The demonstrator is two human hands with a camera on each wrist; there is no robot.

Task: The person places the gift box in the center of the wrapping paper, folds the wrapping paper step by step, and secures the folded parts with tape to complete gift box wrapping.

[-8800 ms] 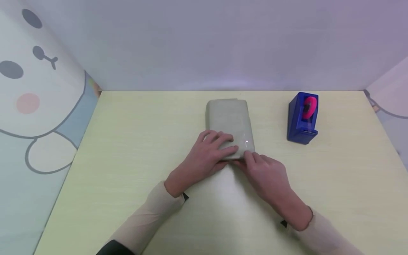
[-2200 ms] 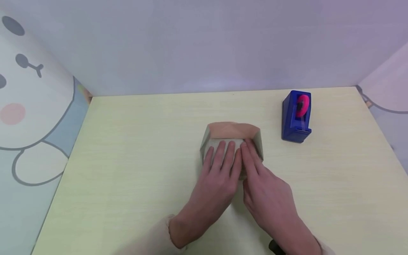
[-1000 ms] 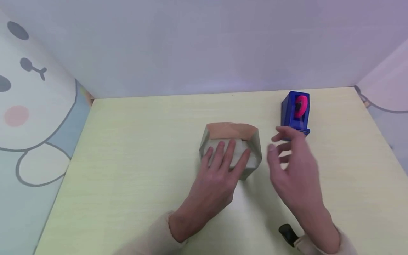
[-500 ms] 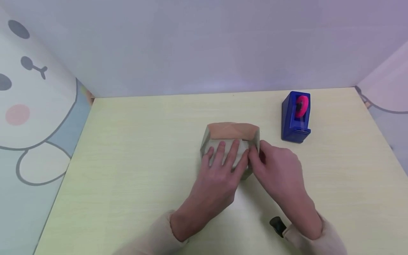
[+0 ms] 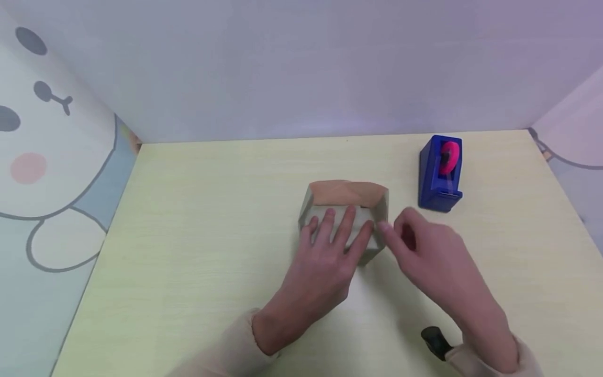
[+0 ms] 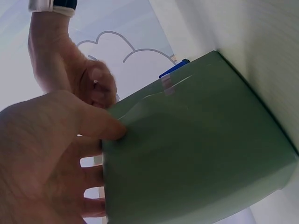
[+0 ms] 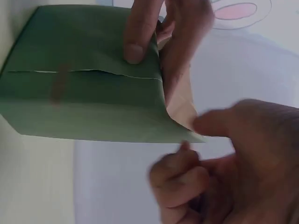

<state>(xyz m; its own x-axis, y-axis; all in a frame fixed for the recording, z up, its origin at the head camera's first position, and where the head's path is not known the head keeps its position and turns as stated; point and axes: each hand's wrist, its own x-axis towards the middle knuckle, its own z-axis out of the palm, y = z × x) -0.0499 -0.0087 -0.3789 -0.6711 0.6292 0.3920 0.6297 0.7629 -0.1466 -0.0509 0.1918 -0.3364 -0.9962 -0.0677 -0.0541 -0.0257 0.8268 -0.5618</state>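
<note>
A parcel point(image 5: 370, 255) in grey-green wrapping paper stands on the table, its top end partly folded. Along the far side of that end, the paper's brown inner face point(image 5: 346, 192) shows as an upright flap. My left hand point(image 5: 320, 269) holds the near part: spread fingers lie over the folded top and the thumb point(image 6: 110, 124) presses the outer face. At the right corner, my right hand point(image 5: 438, 259) pinches the paper's edge with thumb and index finger; its other fingers are curled. A short strip of tape point(image 6: 167, 85) crosses the seam on the parcel's near face.
A blue tape dispenser point(image 5: 435, 180) with a pink core stands at the table's back right. The pale table point(image 5: 202, 225) meets a plain wall point(image 5: 301, 68) behind. A cartoon-printed panel point(image 5: 61, 141) borders the left side.
The parcel, lying flat at first, now stands upright with its end partly folded. My right hand swung away right, came back to the right edge, and has shifted slightly outward; the left stays put.
</note>
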